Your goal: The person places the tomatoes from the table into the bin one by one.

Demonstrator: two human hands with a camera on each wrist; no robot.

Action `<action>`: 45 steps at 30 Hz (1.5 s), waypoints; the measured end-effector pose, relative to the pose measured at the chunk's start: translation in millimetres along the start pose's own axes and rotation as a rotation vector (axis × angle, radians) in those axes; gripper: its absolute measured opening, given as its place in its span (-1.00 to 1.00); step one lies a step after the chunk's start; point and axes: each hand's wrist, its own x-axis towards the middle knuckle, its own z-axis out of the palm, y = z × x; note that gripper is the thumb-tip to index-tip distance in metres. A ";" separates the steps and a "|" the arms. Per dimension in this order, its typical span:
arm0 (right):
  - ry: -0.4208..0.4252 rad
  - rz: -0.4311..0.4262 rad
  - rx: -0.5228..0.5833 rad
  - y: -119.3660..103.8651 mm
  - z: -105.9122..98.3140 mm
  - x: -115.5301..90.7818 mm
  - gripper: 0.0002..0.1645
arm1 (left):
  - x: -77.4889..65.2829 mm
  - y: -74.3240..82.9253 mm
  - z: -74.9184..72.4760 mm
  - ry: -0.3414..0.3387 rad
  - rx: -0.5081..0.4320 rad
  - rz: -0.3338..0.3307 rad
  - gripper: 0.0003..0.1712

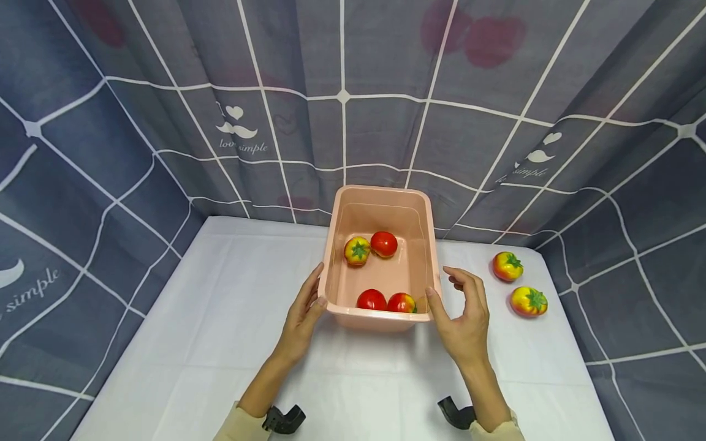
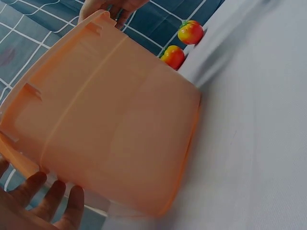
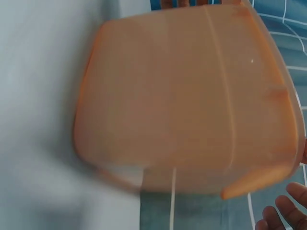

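A peach-coloured plastic bin (image 1: 380, 208) stands on the table between both hands. Inside, a yellow-red fruit (image 1: 357, 252) with a green leafy top lies beside a red fruit (image 1: 383, 244); by the near wall lie another red fruit (image 1: 372, 300) and a red-yellow one (image 1: 401, 302). My left hand (image 1: 300, 318) touches the bin's left side near the front corner, its fingers fairly straight. The right hand (image 1: 464, 324) has its thumb at the right rim, while its fingers (image 3: 288, 211) are spread apart from the wall in the right wrist view.
On the white-covered table (image 1: 242, 288), two more yellow-red fruits with green tops, a farther one (image 1: 507, 266) and a nearer one (image 1: 528, 301), lie right of the right hand. A grey curtain (image 1: 309, 128) with white grid lines encloses the back and sides.
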 end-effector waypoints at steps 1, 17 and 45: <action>-0.004 0.011 -0.015 2.3 -2.9 -0.1 -0.37 | 0.1 0.1 -0.1 0.000 -0.003 0.001 -0.26; 0.116 0.190 -0.244 66.6 -63.3 1.8 -0.36 | -0.2 0.4 -2.1 0.000 -0.006 0.012 -0.26; -0.020 0.778 -0.408 170.8 -105.9 -1.2 0.05 | 0.5 -2.0 -1.3 -0.013 -0.025 0.011 -0.26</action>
